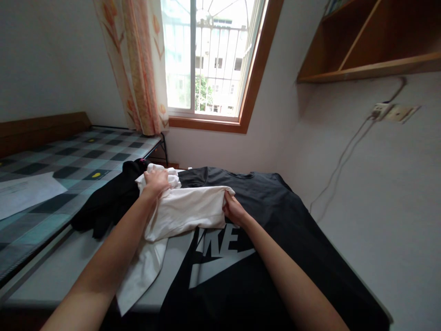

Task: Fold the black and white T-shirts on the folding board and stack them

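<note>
A white garment (188, 209) stretches between my two hands, one part of it hanging down toward the table's front edge. Its bunched upper left end is gripped by my left hand (157, 180), fingers curled into the cloth. My right hand (234, 209) pinches the garment's right end between thumb and fingers. Beneath and to the right, a black T-shirt (265, 197) with grey lettering lies spread out. Another black garment (110, 197) lies crumpled just left of my left hand.
A white table (65, 276) bears the clothes. On the left stands a bed (79, 151) with a checked cover and a paper sheet (27, 191). Behind are a curtain (138, 64) and a window (220, 59). A wooden shelf (372, 66) and cables (339, 163) are on the right wall.
</note>
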A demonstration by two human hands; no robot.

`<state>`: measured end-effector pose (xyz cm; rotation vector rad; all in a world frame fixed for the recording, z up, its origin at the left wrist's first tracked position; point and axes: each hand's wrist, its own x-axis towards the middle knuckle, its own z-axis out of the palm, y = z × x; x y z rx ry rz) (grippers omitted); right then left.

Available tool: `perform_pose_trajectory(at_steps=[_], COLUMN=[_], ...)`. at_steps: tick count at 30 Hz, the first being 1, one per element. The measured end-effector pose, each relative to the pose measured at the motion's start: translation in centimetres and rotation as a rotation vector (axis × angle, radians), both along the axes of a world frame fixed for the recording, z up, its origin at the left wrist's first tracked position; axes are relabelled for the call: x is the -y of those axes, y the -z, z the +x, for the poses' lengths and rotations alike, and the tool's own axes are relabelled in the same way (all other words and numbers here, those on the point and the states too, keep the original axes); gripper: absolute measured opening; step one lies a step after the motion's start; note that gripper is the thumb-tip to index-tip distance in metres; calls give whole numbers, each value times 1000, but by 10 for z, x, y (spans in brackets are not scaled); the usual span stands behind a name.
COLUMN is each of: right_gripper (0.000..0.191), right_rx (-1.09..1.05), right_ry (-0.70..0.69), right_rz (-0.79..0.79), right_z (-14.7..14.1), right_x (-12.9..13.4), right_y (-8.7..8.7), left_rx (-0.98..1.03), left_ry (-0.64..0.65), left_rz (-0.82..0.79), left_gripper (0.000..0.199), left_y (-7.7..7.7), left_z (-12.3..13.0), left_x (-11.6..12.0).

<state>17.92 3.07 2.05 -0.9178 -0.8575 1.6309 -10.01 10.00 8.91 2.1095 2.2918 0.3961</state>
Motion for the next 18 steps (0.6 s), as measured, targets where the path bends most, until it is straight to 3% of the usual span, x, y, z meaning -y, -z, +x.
perform_pose_trajectory(at_steps=[3,7,10,13,16,18], right_gripper=[46,47,51,61,65,67], right_rx=[71,23,-117,-225,-231,-174], right_ry=[-78,-213,-301,-230,-61,31], right_rz=[-61,-64,-13,77,149,167], right_z=[5,6,2,3,10,16], right_x=[-1,5,13,16,15,12], right_y=[7,2,-13,-31,-41,-41], left_rx=[-22,-48,-11,175,353,373], left_ry=[-11,-77,-69,-9,167,445], left_rz=[13,103,416,787,1004,887], left_gripper=[14,18,24,33,40,46], left_y=[-5,-27,-54,-78,-88,-85], left_z=[0,3,11,24,42,54], left_x=[0,10,30,53,68,72])
